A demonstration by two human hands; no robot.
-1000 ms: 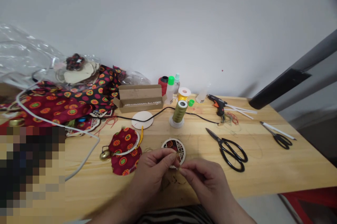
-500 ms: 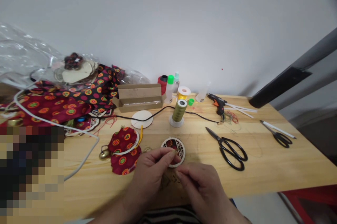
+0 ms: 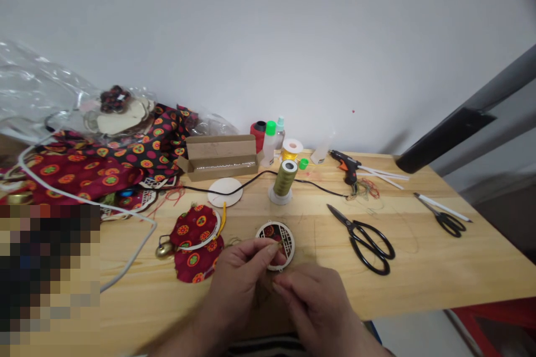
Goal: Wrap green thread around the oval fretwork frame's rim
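My left hand (image 3: 239, 270) is closed in a pinch over the near side of a round white openwork frame (image 3: 288, 256) with dark patterned fabric inside. A bit of olive thread (image 3: 280, 245) shows at its fingertips. Just to the right and nearer me, my right hand (image 3: 316, 298) pinches what looks like the same thin thread, mostly hidden by the fingers. Dark loose strands (image 3: 263, 290) hang or lie between the hands; which, I cannot tell. Beyond the frame stands a spool of olive thread (image 3: 286, 178). Red patterned fabric rounds (image 3: 195, 228) with a brass bell (image 3: 163, 249) lie left.
Large black scissors (image 3: 372, 245) lie to the right, smaller scissors (image 3: 448, 224) and a white pen (image 3: 444, 207) farther right. A glue gun (image 3: 347, 164), bottles (image 3: 270, 142) and a cardboard box (image 3: 221, 156) stand along the wall. Patterned cloth (image 3: 92, 161) is piled left, by a white cable (image 3: 84, 195).
My right hand has moved slightly left and toward me, its fingertips now lower. The left hand keeps its pinch almost in place. The view has shifted a little.
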